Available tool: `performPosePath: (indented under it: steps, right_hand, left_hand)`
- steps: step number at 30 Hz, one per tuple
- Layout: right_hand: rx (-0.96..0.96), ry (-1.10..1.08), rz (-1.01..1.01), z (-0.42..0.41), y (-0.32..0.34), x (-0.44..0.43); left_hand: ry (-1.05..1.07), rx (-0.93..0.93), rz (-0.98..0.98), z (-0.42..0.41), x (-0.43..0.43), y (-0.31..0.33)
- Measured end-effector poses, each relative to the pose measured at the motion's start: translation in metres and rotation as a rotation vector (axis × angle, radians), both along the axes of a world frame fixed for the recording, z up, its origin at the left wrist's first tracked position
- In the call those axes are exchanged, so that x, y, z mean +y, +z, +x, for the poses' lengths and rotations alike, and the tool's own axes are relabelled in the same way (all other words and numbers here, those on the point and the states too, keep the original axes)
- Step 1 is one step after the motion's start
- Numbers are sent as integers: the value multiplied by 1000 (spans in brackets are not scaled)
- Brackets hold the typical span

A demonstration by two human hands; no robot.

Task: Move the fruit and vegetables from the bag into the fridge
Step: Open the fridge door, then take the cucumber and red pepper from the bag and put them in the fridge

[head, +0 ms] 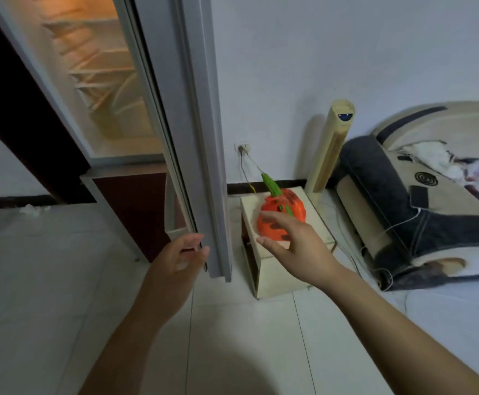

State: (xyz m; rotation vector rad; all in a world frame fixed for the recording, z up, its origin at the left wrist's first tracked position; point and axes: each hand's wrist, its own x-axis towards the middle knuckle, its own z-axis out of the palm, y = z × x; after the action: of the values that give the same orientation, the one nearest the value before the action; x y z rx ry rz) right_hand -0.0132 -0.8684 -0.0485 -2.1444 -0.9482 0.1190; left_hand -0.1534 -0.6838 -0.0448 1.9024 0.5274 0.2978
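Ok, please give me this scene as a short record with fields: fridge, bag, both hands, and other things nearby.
fridge: lit inside
fridge door: open
bag: orange, on a small wooden cabinet beside the open door
vegetable: green, sticking out of the bag
left hand: at the door's lower edge, grip unclear
right hand: open, fingers spread, over the bag, contact unclear
nearby: tower fan, bed

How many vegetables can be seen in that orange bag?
1: a long green vegetable pokes out of the top of the bag on the cabinet. More may be hidden inside.
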Motion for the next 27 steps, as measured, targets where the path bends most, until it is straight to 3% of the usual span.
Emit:
performPosePath:
  steps: [7, 15, 21, 27]
  right_hand:
    - [98, -13, -108, 12, -36, -29]
    - [183, -85, -172, 86, -72, -99]
    - [215, -97, -281, 162, -99, -168]
    - [256, -46, -283, 225, -104, -182]
  left_hand:
    - [-128, 142, 36, 23, -33, -27]
    - [-319, 210, 135, 140, -103, -59]
    - [-361, 360, 123, 236, -139, -99]
    - [-333, 413, 78, 288, -159, -110]
